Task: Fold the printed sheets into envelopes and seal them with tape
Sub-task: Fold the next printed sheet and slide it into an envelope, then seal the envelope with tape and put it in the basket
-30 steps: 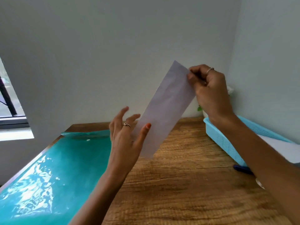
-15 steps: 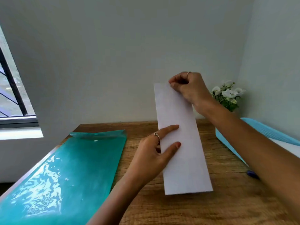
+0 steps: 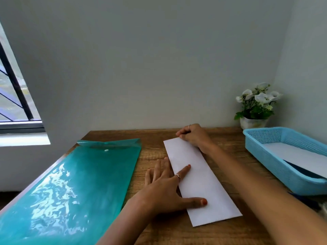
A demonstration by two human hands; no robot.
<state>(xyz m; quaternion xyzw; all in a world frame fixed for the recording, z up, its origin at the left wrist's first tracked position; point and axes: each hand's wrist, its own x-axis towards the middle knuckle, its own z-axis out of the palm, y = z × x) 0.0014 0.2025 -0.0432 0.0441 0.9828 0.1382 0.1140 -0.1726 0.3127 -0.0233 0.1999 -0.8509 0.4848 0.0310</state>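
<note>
Sheet (image 3: 200,181) lies flat, long axis running away from the person — left hand (image 3: 166,188) presses its near half with flat fingers, right hand (image 3: 192,137) pinches its far end.

No legible text, label, brand, number or sign appears anywhere in the view. The upward face of the folded white sheet (image 3: 200,181) on the table (image 3: 177,232) shows blank, with no print readable. The teal plastic folder (image 3: 70,188) and the blue basket (image 3: 269,156) carry no visible markings, and the paper inside the basket likewise shows none.
</note>
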